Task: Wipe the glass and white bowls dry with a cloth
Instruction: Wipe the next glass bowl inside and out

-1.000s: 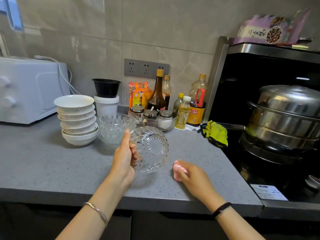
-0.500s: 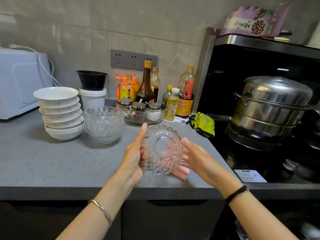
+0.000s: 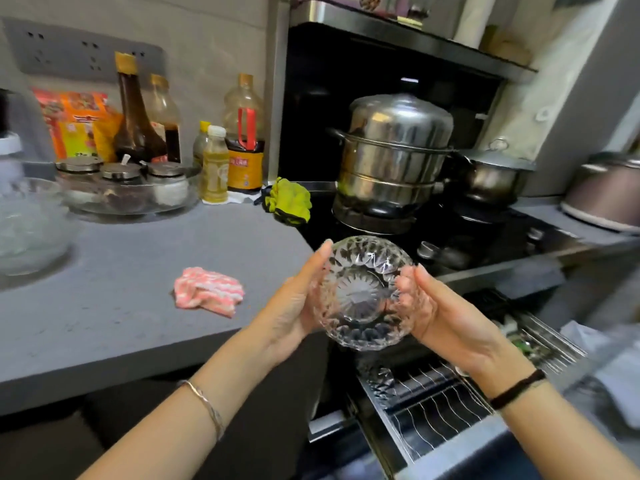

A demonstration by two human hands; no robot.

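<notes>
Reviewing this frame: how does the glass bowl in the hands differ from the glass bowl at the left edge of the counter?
The held bowl is lifted, gripped between the left hand and right hand; the counter bowl stands on the grey counter, untouched. The held bowl is tipped on its side, facing the camera; the counter bowl sits upright. Both are clear glass.
</notes>
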